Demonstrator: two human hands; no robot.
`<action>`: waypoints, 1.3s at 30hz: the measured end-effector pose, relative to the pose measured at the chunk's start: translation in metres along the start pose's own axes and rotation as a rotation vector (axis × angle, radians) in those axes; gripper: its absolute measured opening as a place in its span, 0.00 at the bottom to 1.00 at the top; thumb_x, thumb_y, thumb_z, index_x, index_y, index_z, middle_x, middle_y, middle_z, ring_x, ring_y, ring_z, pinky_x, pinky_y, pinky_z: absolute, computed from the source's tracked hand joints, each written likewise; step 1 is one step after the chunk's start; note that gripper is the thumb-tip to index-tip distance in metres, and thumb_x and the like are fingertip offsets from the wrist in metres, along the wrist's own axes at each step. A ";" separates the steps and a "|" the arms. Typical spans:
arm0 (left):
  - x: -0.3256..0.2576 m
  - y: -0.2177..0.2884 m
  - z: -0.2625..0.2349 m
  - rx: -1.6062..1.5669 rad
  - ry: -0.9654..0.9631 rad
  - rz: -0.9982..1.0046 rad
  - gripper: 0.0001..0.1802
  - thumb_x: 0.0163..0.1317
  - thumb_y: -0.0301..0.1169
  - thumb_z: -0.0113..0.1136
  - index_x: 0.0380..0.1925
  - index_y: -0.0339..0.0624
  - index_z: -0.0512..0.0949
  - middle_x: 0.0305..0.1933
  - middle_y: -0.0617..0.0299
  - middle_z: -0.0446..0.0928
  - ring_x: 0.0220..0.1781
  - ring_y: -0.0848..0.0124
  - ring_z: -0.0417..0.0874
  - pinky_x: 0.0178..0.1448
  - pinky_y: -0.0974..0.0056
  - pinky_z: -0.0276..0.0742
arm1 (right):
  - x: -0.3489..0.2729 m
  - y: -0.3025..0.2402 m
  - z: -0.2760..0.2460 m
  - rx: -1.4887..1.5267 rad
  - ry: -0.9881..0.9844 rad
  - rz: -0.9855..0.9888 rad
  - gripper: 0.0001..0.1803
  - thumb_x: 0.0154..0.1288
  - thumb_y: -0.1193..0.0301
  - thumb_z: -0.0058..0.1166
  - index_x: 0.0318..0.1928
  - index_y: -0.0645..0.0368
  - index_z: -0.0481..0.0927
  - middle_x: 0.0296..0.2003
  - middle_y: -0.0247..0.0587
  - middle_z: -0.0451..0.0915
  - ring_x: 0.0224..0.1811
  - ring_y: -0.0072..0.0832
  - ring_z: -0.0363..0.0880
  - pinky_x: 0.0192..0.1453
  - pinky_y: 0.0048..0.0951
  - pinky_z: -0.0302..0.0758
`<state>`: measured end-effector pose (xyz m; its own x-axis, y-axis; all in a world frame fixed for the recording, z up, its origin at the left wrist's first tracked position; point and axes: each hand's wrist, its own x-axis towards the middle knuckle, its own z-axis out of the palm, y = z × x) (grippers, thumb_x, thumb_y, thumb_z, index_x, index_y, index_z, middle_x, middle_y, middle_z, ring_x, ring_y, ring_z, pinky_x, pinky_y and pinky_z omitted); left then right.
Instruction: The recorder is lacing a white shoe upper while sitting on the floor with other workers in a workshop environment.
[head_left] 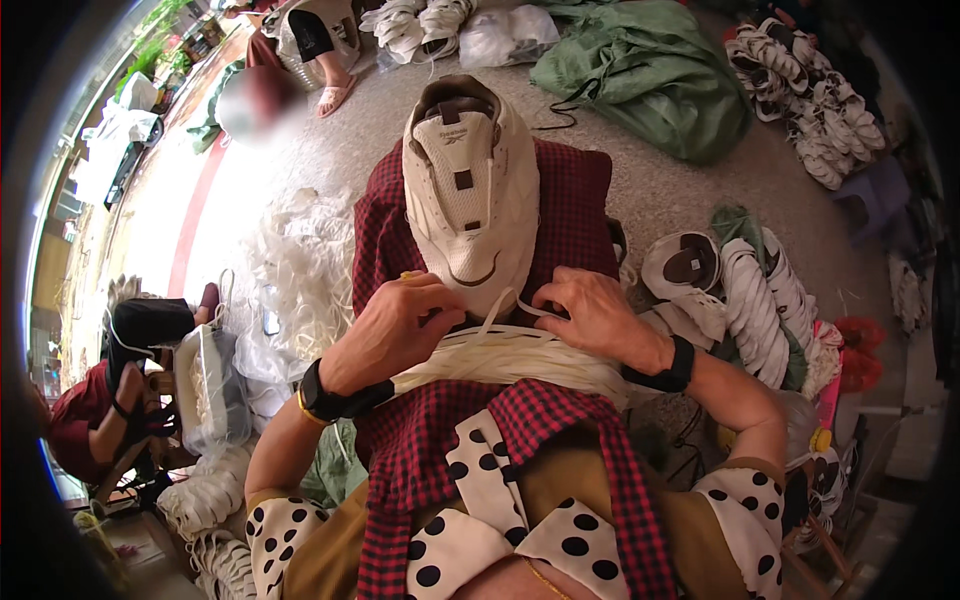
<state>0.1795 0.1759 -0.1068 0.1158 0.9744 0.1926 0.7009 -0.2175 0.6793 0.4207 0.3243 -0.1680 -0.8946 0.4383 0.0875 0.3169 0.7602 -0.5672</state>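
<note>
An off-white sneaker (470, 215) without laces in its eyelets rests on my lap, toe toward me, on a red-and-black checked apron (575, 200). Just below its toe, a bundle of flat cream shoelaces (510, 362) lies across my lap. One shoelace (505, 296) rises from the bundle and bends over to my right hand (595, 315), whose thumb and fingers pinch it. At the left of the toe is my left hand (410, 320), fingers curled together and turned inward; whatever lies between its fingertips is hidden.
A heap of white laces in clear plastic (300, 270) lies to the left. Several more shoes (685, 265) and lace bundles (755, 310) sit at the right. Green sacks (650, 80) stand ahead. Other people sit nearby, one by a plastic container (210, 385) at left.
</note>
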 end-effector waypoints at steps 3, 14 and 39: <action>0.005 0.000 0.006 0.020 -0.066 -0.072 0.07 0.62 0.24 0.63 0.39 0.34 0.84 0.33 0.51 0.82 0.33 0.61 0.84 0.38 0.61 0.80 | 0.000 -0.001 0.006 -0.081 0.061 -0.016 0.08 0.57 0.68 0.65 0.34 0.59 0.86 0.33 0.45 0.79 0.39 0.44 0.81 0.42 0.46 0.77; 0.021 0.042 -0.002 -0.751 -0.138 -0.161 0.19 0.77 0.42 0.52 0.50 0.34 0.78 0.35 0.63 0.79 0.36 0.74 0.78 0.42 0.67 0.75 | 0.015 -0.062 -0.074 0.678 -0.037 0.019 0.07 0.70 0.70 0.54 0.36 0.60 0.75 0.26 0.24 0.72 0.27 0.11 0.66 0.31 0.18 0.65; -0.012 0.017 -0.114 -1.034 0.520 0.225 0.11 0.75 0.35 0.50 0.46 0.40 0.75 0.22 0.72 0.67 0.18 0.82 0.63 0.22 0.75 0.61 | -0.093 0.319 -0.100 -0.598 0.632 1.193 0.11 0.58 0.70 0.58 0.35 0.65 0.86 0.37 0.61 0.85 0.40 0.56 0.84 0.41 0.47 0.80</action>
<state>0.1096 0.1542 -0.0170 -0.3042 0.8206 0.4839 -0.2305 -0.5563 0.7984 0.6364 0.5735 -0.2752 0.2160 0.9449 0.2460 0.9708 -0.1808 -0.1578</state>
